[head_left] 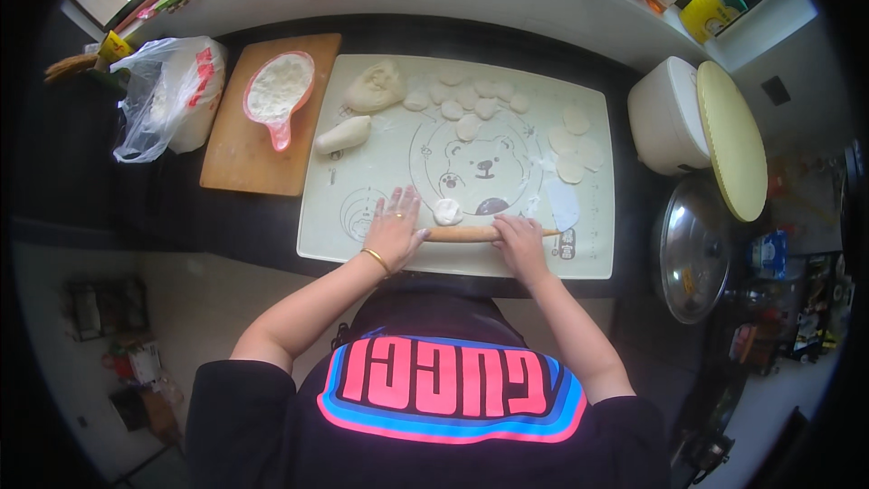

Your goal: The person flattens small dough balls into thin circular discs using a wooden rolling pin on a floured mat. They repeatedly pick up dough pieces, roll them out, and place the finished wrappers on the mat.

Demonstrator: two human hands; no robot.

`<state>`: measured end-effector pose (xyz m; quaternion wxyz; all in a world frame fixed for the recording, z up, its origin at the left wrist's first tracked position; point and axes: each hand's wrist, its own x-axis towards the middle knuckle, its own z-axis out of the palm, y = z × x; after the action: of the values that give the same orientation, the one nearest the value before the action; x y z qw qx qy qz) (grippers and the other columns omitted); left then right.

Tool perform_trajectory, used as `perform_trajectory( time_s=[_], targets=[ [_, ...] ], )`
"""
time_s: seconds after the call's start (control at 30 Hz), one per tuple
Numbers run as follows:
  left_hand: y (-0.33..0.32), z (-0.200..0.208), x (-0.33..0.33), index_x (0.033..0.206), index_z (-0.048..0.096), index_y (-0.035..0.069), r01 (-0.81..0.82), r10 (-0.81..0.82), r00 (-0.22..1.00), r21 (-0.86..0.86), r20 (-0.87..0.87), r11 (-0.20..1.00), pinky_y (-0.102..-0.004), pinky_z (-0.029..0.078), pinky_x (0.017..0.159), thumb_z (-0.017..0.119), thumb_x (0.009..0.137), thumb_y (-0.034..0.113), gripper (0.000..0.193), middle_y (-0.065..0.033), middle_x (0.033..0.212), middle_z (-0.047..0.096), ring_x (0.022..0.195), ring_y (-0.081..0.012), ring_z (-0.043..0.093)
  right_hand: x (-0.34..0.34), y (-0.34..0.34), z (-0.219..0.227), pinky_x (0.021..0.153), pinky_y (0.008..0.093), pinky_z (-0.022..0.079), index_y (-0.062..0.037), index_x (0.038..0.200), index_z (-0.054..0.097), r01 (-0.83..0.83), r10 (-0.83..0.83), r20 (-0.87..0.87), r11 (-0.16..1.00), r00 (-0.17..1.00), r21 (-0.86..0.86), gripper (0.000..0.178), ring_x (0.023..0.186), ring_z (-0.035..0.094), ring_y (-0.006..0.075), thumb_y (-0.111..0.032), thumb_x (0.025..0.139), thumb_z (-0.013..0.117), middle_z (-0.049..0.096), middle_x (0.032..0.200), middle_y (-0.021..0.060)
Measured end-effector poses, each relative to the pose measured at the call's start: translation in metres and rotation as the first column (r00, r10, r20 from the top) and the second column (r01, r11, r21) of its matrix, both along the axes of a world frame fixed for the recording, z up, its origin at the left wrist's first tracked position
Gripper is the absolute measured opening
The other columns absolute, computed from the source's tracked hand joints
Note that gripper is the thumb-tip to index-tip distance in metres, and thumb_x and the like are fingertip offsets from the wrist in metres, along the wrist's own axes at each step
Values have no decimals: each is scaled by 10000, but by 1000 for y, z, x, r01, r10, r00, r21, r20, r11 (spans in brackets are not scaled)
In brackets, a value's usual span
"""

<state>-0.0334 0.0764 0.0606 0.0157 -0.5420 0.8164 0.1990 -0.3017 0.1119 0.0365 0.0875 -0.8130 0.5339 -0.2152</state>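
Observation:
A wooden rolling pin point(460, 234) lies crosswise near the front edge of the pale baking mat point(317, 226). My left hand point(395, 225) has its fingers stretched out over the mat, its thumb side against the pin's left end; whether the palm covers that end is hidden. My right hand point(519, 243) is curled over the right part of the pin, whose tapered tip sticks out beyond it. Just behind the pin sits a small round dough piece point(447, 211). A whitish dough scraper point(562, 206) rests near my right hand.
Several flat dough rounds point(468, 128) lie along the mat's back and right. A dough lump point(377, 84) and a dough roll point(344, 134) are at its back left. Leftward, a flour scoop point(281, 89) stands on a wooden board point(237, 163). A white bin point(665, 118) and metal lid point(692, 249) stand right.

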Motion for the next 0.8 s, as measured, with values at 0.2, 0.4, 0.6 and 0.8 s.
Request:
perform_trajectory(
  time_s=[0.2,0.4,0.6,0.8],
  targets=[
    [-25,-29,14,1429,203,42,-102,106,994,-143,25,984,-489,122,1112,536,858,356,732,-138,1510,132,1389,-303,144,25,-19,-8,919,432,337,-97,1094,525,37,-38,4,991,999,129,420,1152,485,227,-112,705,680,528,1231,75],
    [-37,-23,8,1423,223,46,-81,92,992,-115,92,990,-488,122,1112,535,857,350,715,-135,1510,138,1387,-301,149,31,-19,-7,1060,506,190,-65,1336,365,143,-107,-174,967,979,211,609,1350,249,284,-275,813,597,277,1452,142],
    [-100,-40,-5,1417,239,39,-199,203,979,-310,-20,929,-491,116,1110,550,842,356,726,-163,1504,140,1381,-335,149,44,-93,2,1084,552,80,-50,1409,259,370,-317,-306,920,898,132,714,1390,119,335,-413,851,517,148,1494,188],
    [-48,-34,15,1423,211,22,-92,101,993,-141,63,986,-502,120,1106,548,843,338,742,-197,1495,140,1369,-362,170,39,-49,-8,1074,582,65,-39,1422,223,238,-176,-263,944,949,227,834,1392,98,354,-476,791,548,132,1500,189]
  ],
)
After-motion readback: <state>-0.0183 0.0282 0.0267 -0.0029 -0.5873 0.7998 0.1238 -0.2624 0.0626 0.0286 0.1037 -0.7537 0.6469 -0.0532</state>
